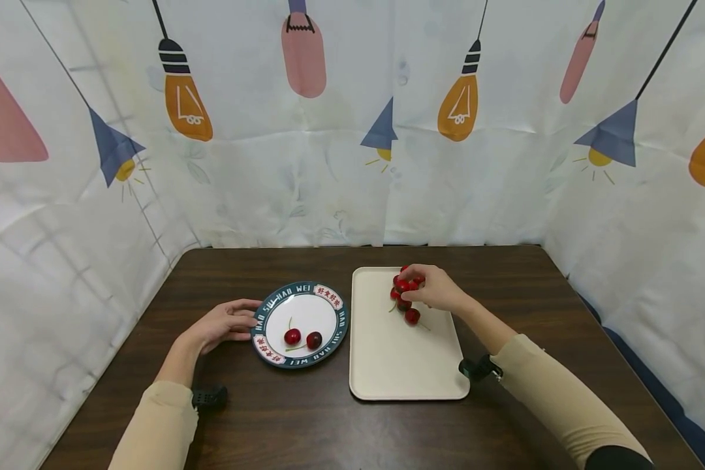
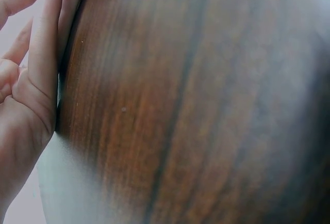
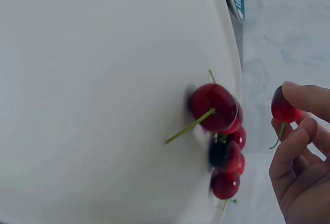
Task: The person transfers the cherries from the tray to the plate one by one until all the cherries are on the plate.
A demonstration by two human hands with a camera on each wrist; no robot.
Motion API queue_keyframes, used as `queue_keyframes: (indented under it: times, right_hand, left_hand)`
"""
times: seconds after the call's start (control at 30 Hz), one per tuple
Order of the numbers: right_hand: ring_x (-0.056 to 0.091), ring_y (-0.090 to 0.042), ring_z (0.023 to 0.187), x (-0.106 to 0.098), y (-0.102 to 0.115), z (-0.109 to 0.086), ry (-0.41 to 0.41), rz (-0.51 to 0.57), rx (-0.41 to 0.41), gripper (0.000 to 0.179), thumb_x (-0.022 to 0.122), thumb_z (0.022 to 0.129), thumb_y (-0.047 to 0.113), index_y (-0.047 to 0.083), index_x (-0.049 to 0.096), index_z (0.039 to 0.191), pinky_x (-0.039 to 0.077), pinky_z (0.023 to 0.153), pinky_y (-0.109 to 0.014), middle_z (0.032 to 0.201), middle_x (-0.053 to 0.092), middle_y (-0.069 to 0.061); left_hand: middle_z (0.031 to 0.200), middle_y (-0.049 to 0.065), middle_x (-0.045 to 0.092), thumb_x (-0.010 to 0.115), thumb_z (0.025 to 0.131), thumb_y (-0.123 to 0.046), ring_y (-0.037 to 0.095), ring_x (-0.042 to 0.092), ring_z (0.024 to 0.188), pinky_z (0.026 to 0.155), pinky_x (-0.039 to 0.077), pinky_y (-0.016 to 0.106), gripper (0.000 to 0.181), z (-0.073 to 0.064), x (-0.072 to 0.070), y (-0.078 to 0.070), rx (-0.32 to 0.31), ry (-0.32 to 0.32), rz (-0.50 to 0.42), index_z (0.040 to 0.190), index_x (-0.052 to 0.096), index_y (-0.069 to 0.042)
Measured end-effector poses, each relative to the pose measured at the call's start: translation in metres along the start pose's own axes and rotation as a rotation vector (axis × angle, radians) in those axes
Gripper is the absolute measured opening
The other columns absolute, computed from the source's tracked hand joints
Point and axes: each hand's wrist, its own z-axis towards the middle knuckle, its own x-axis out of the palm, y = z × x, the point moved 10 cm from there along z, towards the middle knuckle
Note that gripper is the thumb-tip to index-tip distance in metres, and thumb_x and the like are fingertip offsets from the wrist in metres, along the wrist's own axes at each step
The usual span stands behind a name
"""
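My right hand (image 1: 437, 288) is over the far part of the cream tray (image 1: 399, 369). In the right wrist view its thumb and fingers pinch a dark red cherry (image 3: 282, 109), lifted off the tray, its green stem hanging down. Several more cherries (image 3: 214, 105) lie bunched below it near the tray's edge. To the left is a round plate (image 1: 311, 310) with a blue lettered rim; on it lie two cherries (image 1: 292, 336) with stems. My left hand (image 1: 226, 323) touches the plate's left rim with extended fingers. The left wrist view shows that hand's side, not its contact with the plate.
A dark wood-grain table (image 1: 270, 418) carries the plate and tray side by side, a narrow gap between them. Behind and along both sides hangs a white curtain (image 1: 341, 196) printed with lamps and bulbs. Dark straps are on both wrists.
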Motion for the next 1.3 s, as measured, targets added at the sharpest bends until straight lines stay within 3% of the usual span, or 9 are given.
queue_keyframes:
  times: [0.23, 0.6, 0.87, 1.17, 1.3]
  right_hand:
    - [0.061, -0.03, 0.096, 0.01, 0.022, 0.007, 0.012, -0.007, -0.053, 0.035, 0.081, 0.087, 0.014, 0.01, 0.069, 0.12, 0.057, 0.071, -0.035, 0.112, 0.068, -0.006]
    - [0.059, -0.031, 0.108, 0.033, 0.034, 0.016, 0.048, -0.039, -0.029, 0.037, 0.083, 0.087, 0.018, 0.014, 0.07, 0.121, 0.056, 0.081, -0.04, 0.119, 0.068, -0.004]
    - [0.059, -0.021, 0.108, 0.049, 0.041, 0.022, 0.059, -0.045, -0.051, 0.037, 0.086, 0.084, 0.018, 0.018, 0.071, 0.117, 0.054, 0.094, -0.042, 0.115, 0.069, 0.001]
    - [0.061, -0.026, 0.106, 0.069, 0.052, 0.026, 0.113, -0.027, -0.076, 0.035, 0.084, 0.085, 0.017, 0.017, 0.071, 0.117, 0.055, 0.094, -0.04, 0.114, 0.069, 0.001]
    - [0.06, -0.026, 0.104, 0.081, 0.056, 0.026, 0.151, -0.006, -0.07, 0.036, 0.085, 0.084, 0.017, 0.018, 0.071, 0.117, 0.058, 0.081, -0.035, 0.114, 0.069, 0.0]
  left_hand:
    - [0.128, 0.016, 0.061, 0.068, 0.1, -0.015, 0.027, 0.067, 0.101, 0.089, 0.059, 0.038, 0.061, 0.001, -0.002, 0.003, -0.012, -0.015, -0.009, 0.153, 0.041, 0.0]
    - [0.129, 0.017, 0.059, 0.068, 0.1, -0.016, 0.028, 0.066, 0.102, 0.09, 0.059, 0.038, 0.061, 0.002, -0.003, 0.006, -0.022, -0.03, -0.007, 0.153, 0.042, -0.001]
    - [0.131, 0.018, 0.059, 0.068, 0.1, -0.017, 0.028, 0.066, 0.103, 0.091, 0.059, 0.038, 0.061, 0.002, -0.002, 0.007, -0.024, -0.022, -0.006, 0.153, 0.042, -0.002]
    - [0.129, 0.017, 0.06, 0.067, 0.101, -0.017, 0.028, 0.067, 0.102, 0.091, 0.059, 0.039, 0.061, 0.002, -0.004, 0.003, -0.015, -0.023, 0.003, 0.153, 0.041, 0.0]
    - [0.129, 0.018, 0.059, 0.068, 0.1, -0.017, 0.028, 0.066, 0.101, 0.091, 0.059, 0.038, 0.061, 0.001, -0.003, 0.003, -0.018, -0.024, 0.004, 0.153, 0.042, -0.001]
